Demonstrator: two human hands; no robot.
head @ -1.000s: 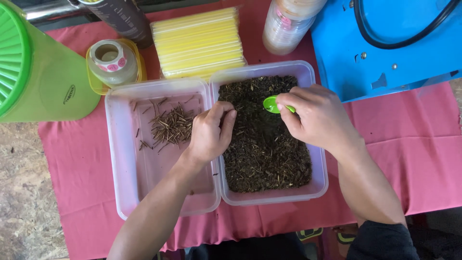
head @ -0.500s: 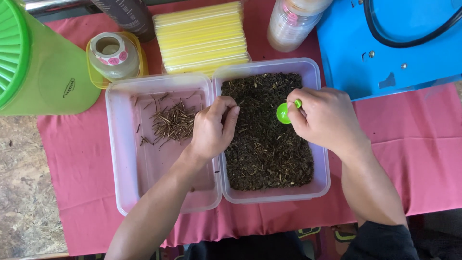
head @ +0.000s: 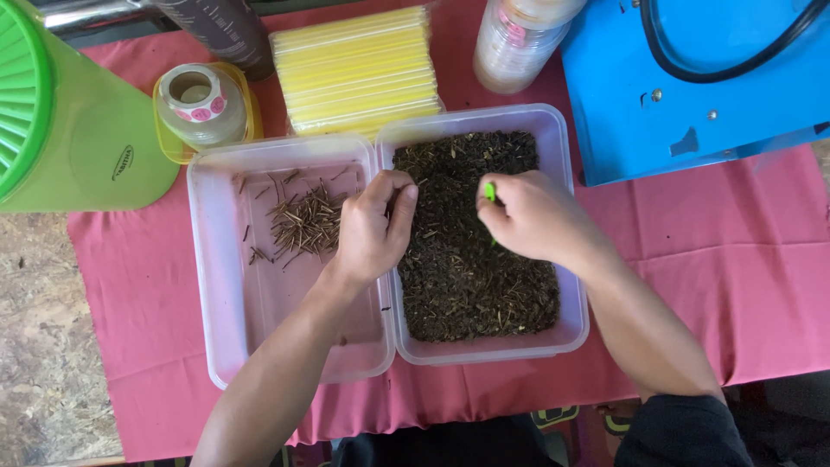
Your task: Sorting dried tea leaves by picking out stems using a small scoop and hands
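Note:
Two clear plastic tubs stand side by side on a red cloth. The right tub (head: pixel 571 285) is full of dark dried leaf bits (head: pixel 471 277). The left tub (head: pixel 207 259) holds a small heap of thin pale stems (head: pixel 303 223). My right hand (head: pixel 527 216) is closed around a small green spoon (head: pixel 489 192) and presses it down into the dark bits; only its tip shows. My left hand (head: pixel 373 227) rests over the shared rims of the tubs, fingers curled and pinched together at the edge of the dark bits. Whether it grips anything is hidden.
A green plastic jug (head: pixel 69 112) stands at far left. Behind the tubs are a tape roll in a yellow lid (head: pixel 201 102), a pack of yellow straws (head: pixel 359 69), a dark bottle (head: pixel 225 30), a clear jar (head: pixel 519 39), and a blue machine (head: pixel 709 78) at right.
My right hand has moved left and turned the green spoon downward into the dark bits, so the spoon's bowl is now hidden. My left hand has stayed at the rims, shifting slightly.

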